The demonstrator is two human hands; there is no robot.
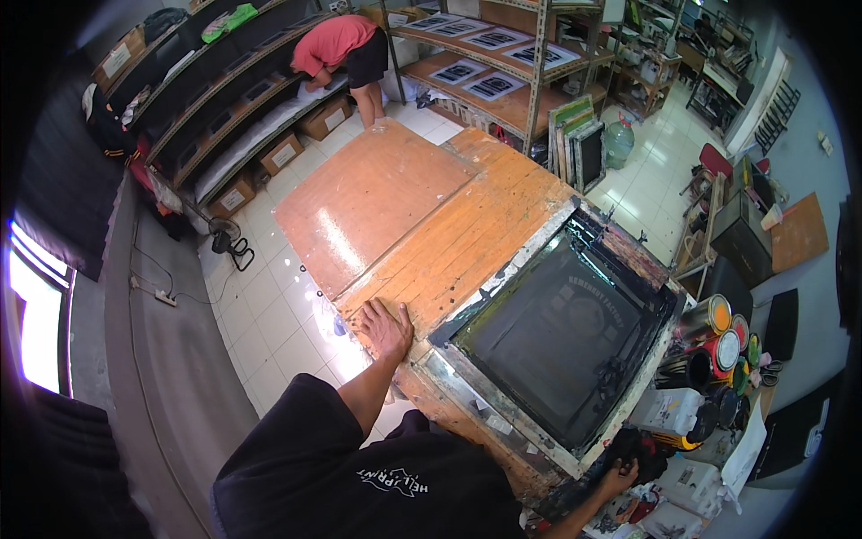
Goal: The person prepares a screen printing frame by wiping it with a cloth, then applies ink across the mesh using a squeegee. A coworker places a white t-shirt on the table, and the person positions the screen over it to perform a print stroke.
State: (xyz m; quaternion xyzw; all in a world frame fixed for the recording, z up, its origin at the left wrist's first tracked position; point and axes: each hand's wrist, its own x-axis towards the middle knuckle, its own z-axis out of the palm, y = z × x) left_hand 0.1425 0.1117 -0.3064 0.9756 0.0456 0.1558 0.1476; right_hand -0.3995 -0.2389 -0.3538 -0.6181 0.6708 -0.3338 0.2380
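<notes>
Head view: the left hand (pixel 388 329) lies flat and open, palm down, on the bare orange boards of the table (pixel 395 193), near its front edge, gripping nothing (apparently bracing the person). Rightward, the screen-printing frame (pixel 564 325) lies flat across the table's right end. The right hand (pixel 621 476) reaches among paint tins (pixel 718 346) past the frame's corner; its grip cannot be told.
</notes>
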